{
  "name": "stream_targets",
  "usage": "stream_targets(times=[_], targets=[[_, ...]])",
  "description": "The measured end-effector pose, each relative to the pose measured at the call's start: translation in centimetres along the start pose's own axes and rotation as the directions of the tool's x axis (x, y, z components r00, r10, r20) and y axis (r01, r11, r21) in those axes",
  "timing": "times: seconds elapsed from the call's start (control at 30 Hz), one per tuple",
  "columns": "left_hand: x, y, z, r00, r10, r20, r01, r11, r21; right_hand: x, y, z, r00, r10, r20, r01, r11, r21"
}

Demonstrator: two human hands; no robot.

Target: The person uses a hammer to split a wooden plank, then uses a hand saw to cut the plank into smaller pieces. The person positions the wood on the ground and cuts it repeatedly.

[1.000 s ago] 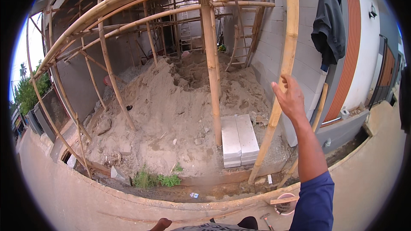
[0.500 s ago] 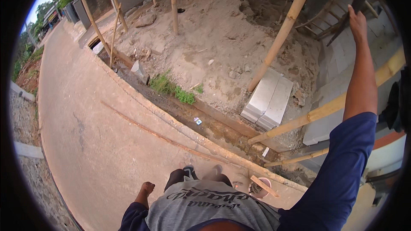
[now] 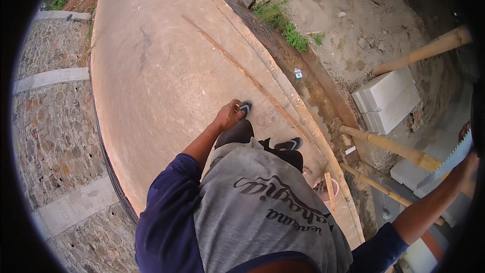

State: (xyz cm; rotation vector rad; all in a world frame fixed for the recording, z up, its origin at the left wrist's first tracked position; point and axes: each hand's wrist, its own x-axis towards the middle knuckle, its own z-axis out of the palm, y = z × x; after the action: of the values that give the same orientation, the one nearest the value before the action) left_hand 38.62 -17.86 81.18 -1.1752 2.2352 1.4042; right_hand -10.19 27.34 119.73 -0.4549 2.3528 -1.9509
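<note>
My right hand [image 3: 471,163] is at the far right edge, closed around a hand saw [image 3: 448,161]. The saw's toothed, pale metal blade slants down and left across a bamboo pole [image 3: 389,146]; its handle is mostly lost in the dark rim. My left hand [image 3: 230,115] hangs in front of my left leg, above a sandalled foot [image 3: 245,107]. Its fingers are loosely curled, apart from the thumb, and nothing shows in them.
I stand on a concrete path [image 3: 156,96]. A long thin wooden strip [image 3: 247,76] lies along it. To the right runs a muddy ditch [image 3: 318,91], with stacked pale blocks [image 3: 389,98] beyond. A bucket [image 3: 321,187] with a wooden piece [image 3: 330,191] is near my feet. Left is a stone wall [image 3: 60,131].
My right arm has come down from its raised position at the upper right, bringing the saw with it. My left hand has moved forward. The view has turned toward the path and stone wall.
</note>
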Motion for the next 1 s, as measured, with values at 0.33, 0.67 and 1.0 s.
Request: stream_targets(times=[0.33, 0.67, 1.0], targets=[[12.5, 14.2, 1.0, 0.398, 0.914, 0.078, -0.915, 0.390, 0.101, -21.9, 14.7, 34.3, 0.567, 0.774, 0.282, -0.821, 0.505, 0.268], [11.6, 0.9, -6.2, 0.389, 0.727, 0.566, -0.828, 0.545, -0.131, -36.5, 17.3, 47.3, 0.597, 0.523, 0.609, -0.788, 0.239, 0.568], [12.6, -8.0, -10.3, 0.470, 0.176, 0.865, 0.461, 0.787, -0.410, -59.3, 22.2, 60.1, 0.527, 0.843, 0.109, -0.686, 0.346, 0.640]])
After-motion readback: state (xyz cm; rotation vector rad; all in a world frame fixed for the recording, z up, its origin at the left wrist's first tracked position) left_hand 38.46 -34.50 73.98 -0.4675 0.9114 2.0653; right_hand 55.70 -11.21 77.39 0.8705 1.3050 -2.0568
